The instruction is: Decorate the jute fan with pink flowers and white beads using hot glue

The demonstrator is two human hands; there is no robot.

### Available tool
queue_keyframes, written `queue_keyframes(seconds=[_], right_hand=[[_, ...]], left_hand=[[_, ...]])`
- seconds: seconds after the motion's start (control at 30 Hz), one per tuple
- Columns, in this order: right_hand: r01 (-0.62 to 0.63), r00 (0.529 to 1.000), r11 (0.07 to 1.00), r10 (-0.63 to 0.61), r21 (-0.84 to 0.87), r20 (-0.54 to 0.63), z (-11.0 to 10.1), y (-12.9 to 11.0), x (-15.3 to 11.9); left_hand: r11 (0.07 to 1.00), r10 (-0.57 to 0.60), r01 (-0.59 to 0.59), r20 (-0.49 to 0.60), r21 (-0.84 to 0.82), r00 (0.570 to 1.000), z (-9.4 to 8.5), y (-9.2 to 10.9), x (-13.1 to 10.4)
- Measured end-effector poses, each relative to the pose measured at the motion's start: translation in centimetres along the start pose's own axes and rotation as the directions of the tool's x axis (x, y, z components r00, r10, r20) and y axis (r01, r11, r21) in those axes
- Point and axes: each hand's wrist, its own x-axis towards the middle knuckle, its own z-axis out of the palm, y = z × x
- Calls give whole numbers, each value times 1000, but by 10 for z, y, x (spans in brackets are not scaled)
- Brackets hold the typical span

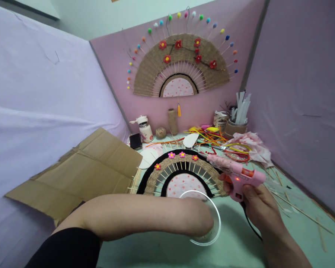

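Note:
My right hand [257, 201] is wrapped round the handle of a pink hot glue gun [240, 173], whose red light is on. The nozzle points left, close to a half-round woven fan [153, 176] lying on the table. Black bands, thin sticks, a pink dotted centre and several flowers [182, 154] along the arc make up this fan. Across the front reaches my left arm, and my left hand [202, 219] is down inside a clear round plastic container [219, 223]. Its fingers are hidden there, so what they touch does not show.
A larger finished fan [147, 74] with pom-pom tips hangs on the pink back panel. Cardboard [100, 175] leans at left. Behind are a white bottle [145, 130], a phone [135, 141], a twine ball [160, 132], scissors [240, 149] and a can of glue sticks [240, 111].

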Motion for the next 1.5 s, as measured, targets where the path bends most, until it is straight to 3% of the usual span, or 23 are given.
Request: queue_keyframes(seconds=[0.07,0.2,0.33,0.47,0.6,0.73,0.83,0.9,1.0,1.1,1.2,1.33,1.5], right_hand=[[-7,1000,1000,7,-1,5,0,0,0],[-21,1000,1000,22,-15,17,0,0,1],[-17,999,999,18,-42,34,-1,2,1],[-14,999,997,17,-75,45,-1,2,1],[-31,999,996,35,-84,40,0,1,1],[-26,999,995,30,-98,42,-1,3,1],[-12,998,995,18,-102,55,-1,4,1],[-9,998,995,14,-98,57,-1,3,1],[-3,999,996,7,-89,42,1,0,1],[-2,1000,995,3,-96,14,3,-3,0],[-13,1000,993,13,-120,4,5,-3,0],[-17,1000,994,18,-109,7,4,-1,-2],[-17,999,994,21,-106,37,0,1,-4]], left_hand=[[995,47,-54,88,87,995,-12,4,-9],[984,55,-61,39,168,998,-39,13,-27],[975,57,-83,128,205,990,-60,18,-39],[976,67,-87,104,201,992,-76,19,-50],[994,84,-84,2,68,996,-86,17,-66],[958,95,-133,-156,-254,983,-94,10,-85],[824,98,-217,-245,-523,964,-100,1,-96],[681,21,-248,-320,-689,947,-101,-8,-101],[300,-169,-387,-447,-872,878,-95,-28,-99],[-94,-367,-582,-515,-808,775,-82,-52,-86],[-328,-551,-620,-388,-713,738,-68,-73,-69],[-502,-594,-569,-218,-652,774,-56,-84,-53],[-563,-569,-528,-165,-636,805,-50,-84,-44]])
